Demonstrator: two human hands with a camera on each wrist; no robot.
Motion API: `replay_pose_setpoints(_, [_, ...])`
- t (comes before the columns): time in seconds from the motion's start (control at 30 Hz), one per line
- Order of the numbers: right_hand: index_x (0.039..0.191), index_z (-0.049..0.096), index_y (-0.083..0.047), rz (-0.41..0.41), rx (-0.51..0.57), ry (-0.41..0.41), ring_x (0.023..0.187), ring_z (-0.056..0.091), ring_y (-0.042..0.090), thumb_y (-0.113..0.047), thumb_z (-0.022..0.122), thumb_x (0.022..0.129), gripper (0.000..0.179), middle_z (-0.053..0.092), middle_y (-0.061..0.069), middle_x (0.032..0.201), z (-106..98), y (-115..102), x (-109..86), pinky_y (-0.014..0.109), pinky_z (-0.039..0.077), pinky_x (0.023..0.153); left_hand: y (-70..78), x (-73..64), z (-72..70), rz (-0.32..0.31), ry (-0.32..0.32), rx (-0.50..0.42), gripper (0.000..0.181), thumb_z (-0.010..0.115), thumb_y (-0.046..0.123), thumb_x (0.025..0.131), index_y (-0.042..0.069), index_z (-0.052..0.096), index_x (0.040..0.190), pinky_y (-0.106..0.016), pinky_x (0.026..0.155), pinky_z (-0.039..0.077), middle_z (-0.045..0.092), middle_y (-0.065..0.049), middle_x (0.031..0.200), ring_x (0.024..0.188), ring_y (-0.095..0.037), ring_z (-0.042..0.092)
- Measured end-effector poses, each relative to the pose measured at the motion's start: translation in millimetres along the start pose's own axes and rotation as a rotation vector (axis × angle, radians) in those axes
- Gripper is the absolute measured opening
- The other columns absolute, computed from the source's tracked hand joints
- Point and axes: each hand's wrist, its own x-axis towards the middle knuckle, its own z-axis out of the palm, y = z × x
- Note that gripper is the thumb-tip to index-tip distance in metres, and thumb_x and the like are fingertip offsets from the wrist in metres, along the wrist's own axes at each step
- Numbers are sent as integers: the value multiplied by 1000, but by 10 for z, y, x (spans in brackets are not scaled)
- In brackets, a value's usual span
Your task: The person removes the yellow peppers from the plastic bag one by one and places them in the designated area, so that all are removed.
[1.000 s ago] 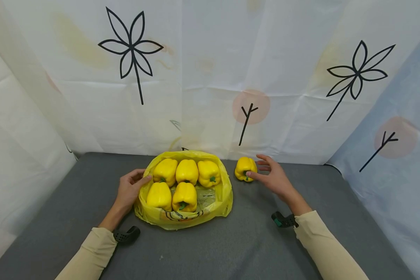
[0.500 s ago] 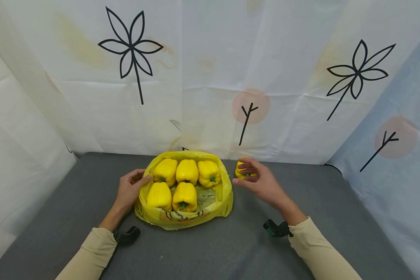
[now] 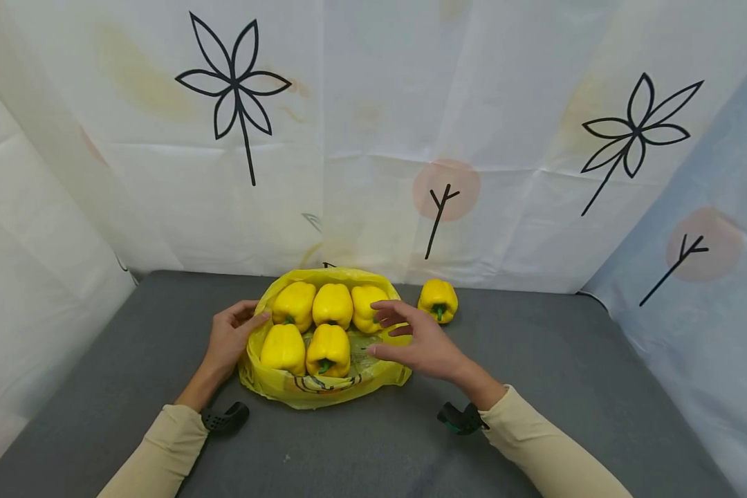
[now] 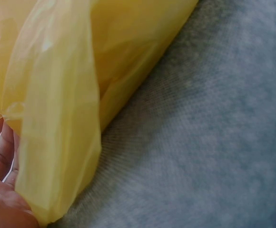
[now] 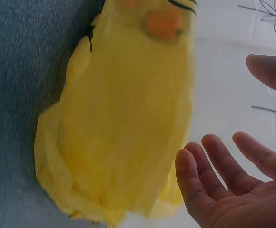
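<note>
A yellow plastic bag stands with its mouth spread wide, several yellow bell peppers sitting inside in two rows. My left hand holds the bag's left rim, thumb over the inner side and fingers outside; in the left wrist view the fingers show beside the thin plastic. Over the bag's right part hovers my right hand, its fingers spread and holding nothing, partly covering one pepper. The right wrist view shows that empty hand beside the bag's outer wall.
One more bell pepper rests on the grey table, right of the bag near the back edge. Behind the table hangs a white cloth with leaf drawings.
My right hand has moved left from beside the lone pepper to above the bag's right part, leaving that pepper on the table. The left hand and bag stay put.
</note>
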Motion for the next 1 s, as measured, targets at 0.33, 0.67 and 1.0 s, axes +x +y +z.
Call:
replay_pose_setpoints(0.33, [144,53,-2,-7,-36,-79,122,56,40,-24,76,93,60,58,18,136,213,43,120,54,47,100,-26,3,-4,1,-11,8,33,67,10,99,-14,63,120,-19,72,56,68,8,92,83,-8,64])
replay_pose_setpoints(0.67, [142,55,-5,36,-51,-111,118,58,34,-25,77,93,57,58,14,136,314,78,173,51,49,98,-13,-1,-1,-7,-1,-1,33,67,9,99,-14,63,122,-19,73,55,68,4,94,84,-8,63])
replay_pose_setpoints(1.0, [144,54,-8,35,-66,-150,117,59,31,-26,77,93,59,57,12,136,372,139,193,49,51,97,8,8,0,-16,-1,11,34,68,10,99,-13,63,124,-19,73,54,67,8,94,84,-7,62])
